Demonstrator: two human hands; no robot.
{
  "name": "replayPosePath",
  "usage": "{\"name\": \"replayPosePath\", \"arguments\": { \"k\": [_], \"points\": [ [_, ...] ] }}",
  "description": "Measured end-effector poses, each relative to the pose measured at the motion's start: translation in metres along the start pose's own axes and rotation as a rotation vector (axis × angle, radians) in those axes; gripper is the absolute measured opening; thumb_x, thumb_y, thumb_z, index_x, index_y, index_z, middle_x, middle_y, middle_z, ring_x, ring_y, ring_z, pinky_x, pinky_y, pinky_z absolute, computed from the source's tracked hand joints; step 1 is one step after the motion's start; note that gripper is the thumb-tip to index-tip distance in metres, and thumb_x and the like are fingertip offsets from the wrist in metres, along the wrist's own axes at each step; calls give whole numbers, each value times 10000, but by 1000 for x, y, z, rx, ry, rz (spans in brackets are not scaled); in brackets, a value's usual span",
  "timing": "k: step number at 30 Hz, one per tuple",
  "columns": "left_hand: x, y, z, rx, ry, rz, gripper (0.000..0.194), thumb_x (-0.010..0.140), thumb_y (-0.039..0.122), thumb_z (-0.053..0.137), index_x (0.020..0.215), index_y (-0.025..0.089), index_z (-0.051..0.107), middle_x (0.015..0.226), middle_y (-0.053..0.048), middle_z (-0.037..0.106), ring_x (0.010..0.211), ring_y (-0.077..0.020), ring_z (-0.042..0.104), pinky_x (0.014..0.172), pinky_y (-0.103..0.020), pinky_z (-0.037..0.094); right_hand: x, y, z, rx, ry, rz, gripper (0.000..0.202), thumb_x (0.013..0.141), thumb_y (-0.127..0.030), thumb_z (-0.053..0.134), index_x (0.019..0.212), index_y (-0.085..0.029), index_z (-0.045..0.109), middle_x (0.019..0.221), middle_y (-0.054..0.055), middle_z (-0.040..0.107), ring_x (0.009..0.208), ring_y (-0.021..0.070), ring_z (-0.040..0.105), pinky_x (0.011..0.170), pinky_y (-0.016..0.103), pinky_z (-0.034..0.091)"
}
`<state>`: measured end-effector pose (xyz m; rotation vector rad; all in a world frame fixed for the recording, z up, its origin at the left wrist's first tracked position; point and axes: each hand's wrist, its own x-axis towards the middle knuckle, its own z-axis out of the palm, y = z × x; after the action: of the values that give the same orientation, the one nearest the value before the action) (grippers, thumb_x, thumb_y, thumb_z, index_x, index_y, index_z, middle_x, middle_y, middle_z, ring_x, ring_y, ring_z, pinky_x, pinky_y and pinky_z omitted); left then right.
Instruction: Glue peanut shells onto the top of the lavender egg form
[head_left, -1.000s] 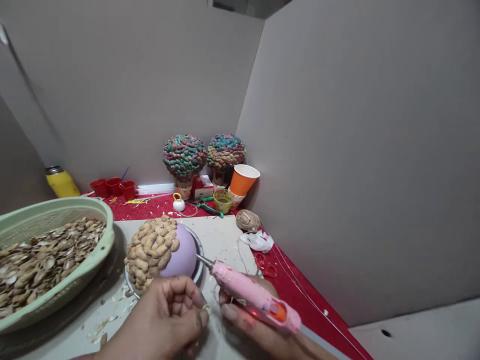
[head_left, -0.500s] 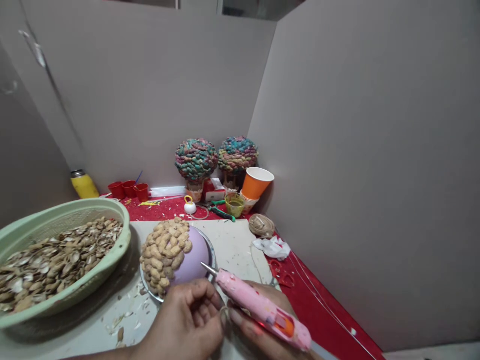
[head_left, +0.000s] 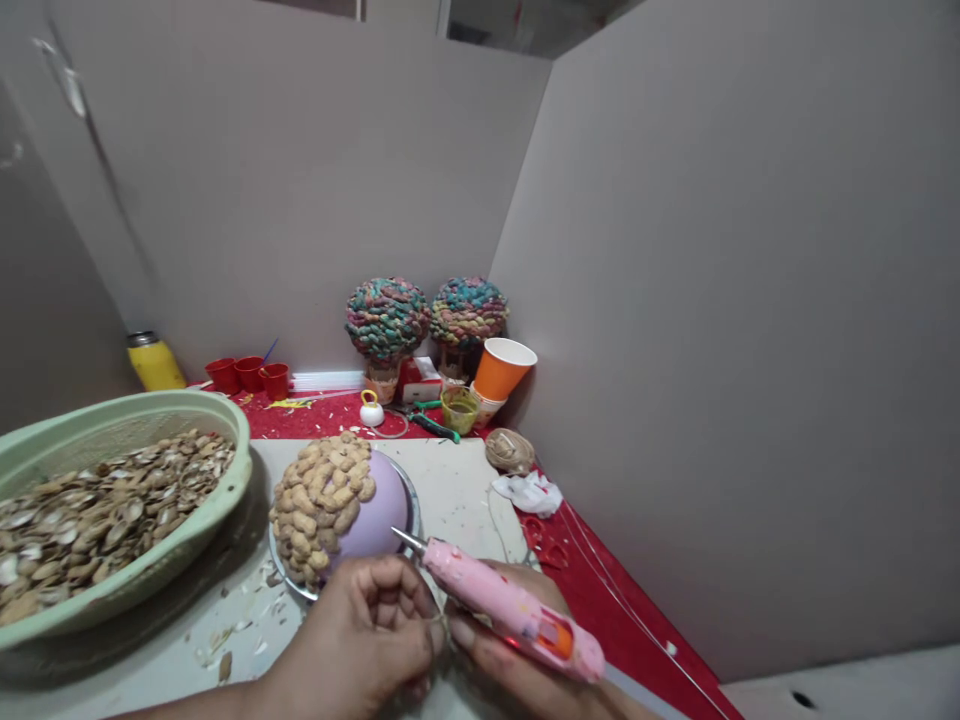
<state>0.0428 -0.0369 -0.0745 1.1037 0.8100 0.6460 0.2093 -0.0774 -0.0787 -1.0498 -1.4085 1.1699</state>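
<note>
In my right hand (head_left: 517, 640) is a pink hot glue gun (head_left: 499, 600), its metal tip aimed left toward a lilac ball (head_left: 379, 505). Peanut shells (head_left: 322, 500) cover the ball's left side, and it rests in a shallow metal dish (head_left: 415, 520). My left hand (head_left: 375, 630) is closed in front of the ball, thumb and fingers pinched close to the right thumb. Whatever sits in that pinch is too small to make out.
A green basket (head_left: 244, 440) of shells stands left. Behind are two balls covered in coloured shells (head_left: 388, 320), red cups (head_left: 250, 374), a yellow bottle (head_left: 156, 362), an orange paper cup (head_left: 499, 370), green-handled pliers (head_left: 435, 428) and a twine roll (head_left: 510, 452). A wall rises right.
The view has shifted slightly, so most things appear a little further left. Both hands keep nearly the same pose, and the glue gun stays in the right hand.
</note>
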Motion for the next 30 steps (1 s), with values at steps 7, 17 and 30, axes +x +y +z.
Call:
{"name": "replayPosePath", "arguments": {
  "k": [7, 17, 30],
  "points": [
    [1, 1, 0, -49, -15, -51, 418, 540, 440, 868, 609, 184, 544, 443, 73, 526, 383, -74, 457, 443, -205, 420, 11, 4, -6, 71, -136, 82, 302, 777, -438, 674, 653, -197, 540, 554, -50, 465, 486, 98, 401, 464, 219, 341],
    [2, -4, -2, 29, 50, 6, 418, 628, 501, 800, 646, 180, 533, 435, 56, 544, 405, -83, 462, 449, -200, 376, 16, 13, -6, 66, -131, -30, 331, 834, -421, 638, 641, -193, 496, 567, -56, 430, 500, 88, 359, 463, 211, 313],
    [-3, 6, 3, -104, -28, -73, 428, 546, 456, 877, 616, 149, 587, 514, 13, 634, 433, -83, 519, 474, -199, 426, 14, 6, -6, 79, -180, 125, 422, 751, -564, 675, 634, -184, 536, 515, -50, 501, 438, 79, 449, 435, 193, 399]
  ]
}}
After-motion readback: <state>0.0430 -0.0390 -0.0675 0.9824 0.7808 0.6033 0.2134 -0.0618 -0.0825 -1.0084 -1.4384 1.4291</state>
